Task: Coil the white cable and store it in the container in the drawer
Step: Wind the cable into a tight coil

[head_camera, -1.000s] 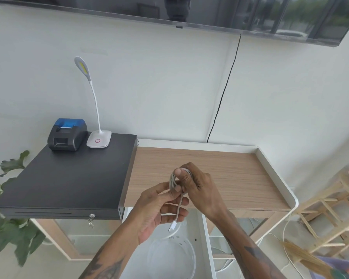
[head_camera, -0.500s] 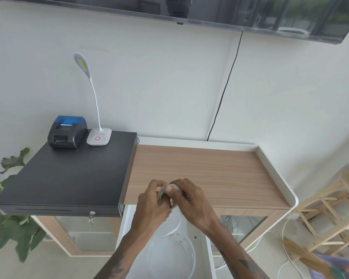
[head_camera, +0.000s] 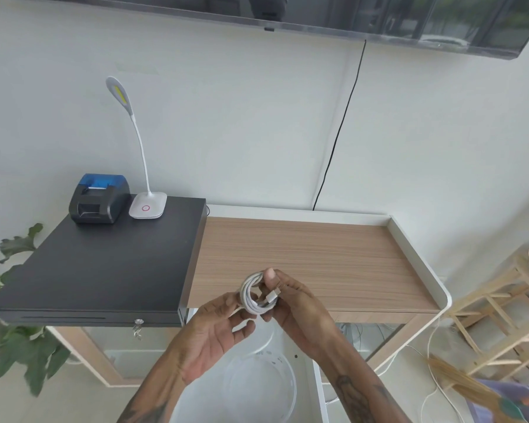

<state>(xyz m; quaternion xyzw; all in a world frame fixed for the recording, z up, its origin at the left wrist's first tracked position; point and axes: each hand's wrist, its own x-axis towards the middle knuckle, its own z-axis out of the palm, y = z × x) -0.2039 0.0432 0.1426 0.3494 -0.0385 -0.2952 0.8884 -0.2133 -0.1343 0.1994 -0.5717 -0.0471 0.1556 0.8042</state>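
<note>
The white cable (head_camera: 251, 296) is wound into a small round coil, its plug end lying across the loops. My right hand (head_camera: 293, 303) pinches the coil, thumb on top, just above the front edge of the wooden desk (head_camera: 318, 254). My left hand (head_camera: 214, 334) is below and left of the coil, palm up with fingers spread, fingertips close to the loops. Below both hands the white drawer (head_camera: 303, 370) stands pulled out, with a round white container (head_camera: 275, 389) inside it, partly hidden by my forearms.
A black cash drawer (head_camera: 104, 270) covers the desk's left part, carrying a receipt printer (head_camera: 97, 198) and a white desk lamp (head_camera: 147, 206). A plant (head_camera: 16, 346) is at the left; a wooden rack (head_camera: 501, 319) and loose cords are on the floor at the right.
Both hands were closed together around the cable's dangling end; now the coil is finished, my right hand holds it alone and my left hand has opened below it.
</note>
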